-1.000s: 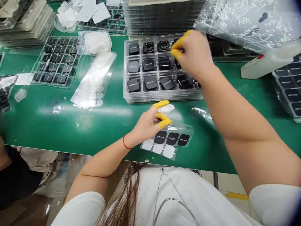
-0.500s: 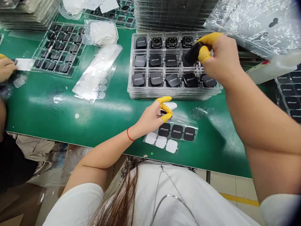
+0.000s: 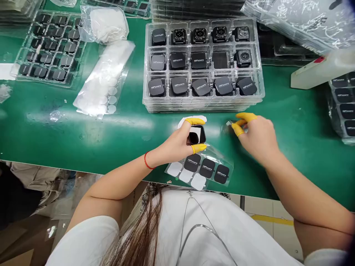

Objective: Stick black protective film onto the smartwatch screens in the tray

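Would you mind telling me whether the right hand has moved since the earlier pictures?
Yes: the right hand has moved from above the tray to in front of it, nearer the person.

A square black module with rounded corners and a glossy face, a white patch covering part of that face, is pinched in the left hand between the thumb and fingertips. A white peeled sticker lies just beyond those fingertips. Directly below the hand lies a clear sticker sheet, flat and slightly askew, carrying three black HiFuture pads and three white pads in two rows. Away to the side, the right hand pinches a small scrap of clear film at its fingertips.
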`<state>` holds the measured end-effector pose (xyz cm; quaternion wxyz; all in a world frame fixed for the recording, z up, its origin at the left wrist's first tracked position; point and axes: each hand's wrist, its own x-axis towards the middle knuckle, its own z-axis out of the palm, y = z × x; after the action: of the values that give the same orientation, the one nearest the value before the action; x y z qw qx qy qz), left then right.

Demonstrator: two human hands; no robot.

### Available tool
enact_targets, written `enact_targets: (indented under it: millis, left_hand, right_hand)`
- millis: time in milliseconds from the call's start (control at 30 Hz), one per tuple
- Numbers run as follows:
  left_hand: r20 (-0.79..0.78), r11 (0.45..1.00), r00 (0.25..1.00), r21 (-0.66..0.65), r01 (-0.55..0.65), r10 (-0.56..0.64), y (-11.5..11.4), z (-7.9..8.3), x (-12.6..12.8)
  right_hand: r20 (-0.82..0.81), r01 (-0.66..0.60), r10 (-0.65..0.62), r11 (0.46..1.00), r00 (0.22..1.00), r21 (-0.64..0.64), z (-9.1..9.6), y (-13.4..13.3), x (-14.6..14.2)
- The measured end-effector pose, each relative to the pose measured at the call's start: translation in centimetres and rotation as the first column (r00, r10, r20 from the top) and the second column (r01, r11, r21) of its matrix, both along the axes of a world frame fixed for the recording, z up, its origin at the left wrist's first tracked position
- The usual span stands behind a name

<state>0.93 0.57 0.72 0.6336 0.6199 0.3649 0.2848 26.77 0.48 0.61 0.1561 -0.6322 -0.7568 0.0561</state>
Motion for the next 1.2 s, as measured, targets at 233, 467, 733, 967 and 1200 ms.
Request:
enact_targets:
  millis: [233,467,733,967,1200]
  left_hand:
    - [0.029,0.999,0.999,0.034,0.024,-0.025,-0.1,0.6,0.1]
    - [-0.017,0.993,0.996,-0.069,-0.093,0.092,0.1,1.6,-0.1]
    - [-0.061,0.986,0.985,-0.037,-0.163,0.161,0.0,2.0,-0.4]
    - [0.04,0.995,0.996,-0.069,-0.079,0.082,0.3,1.5,-0.8]
    - [-0.03,0.996,0.996,0.019,-0.087,0.087,0.7,0.8,-0.3]
  right_hand:
    - [-0.049,-0.37,0.367,0.922,0.929,-0.116,-1.4,3.1,-6.8]
    - [-0.356,-0.31,0.297,0.95,0.886,0.02,2.1,2.1,-6.1]
    - [-0.399,-0.294,0.315,0.949,0.861,0.116,3.7,1.1,-6.6]
    - [-0.439,-0.205,0.226,0.974,0.87,0.095,4.0,0.5,-6.3]
    - [-0.478,-0.444,0.433,0.891,0.764,0.096,1.5,0.7,-7.7]
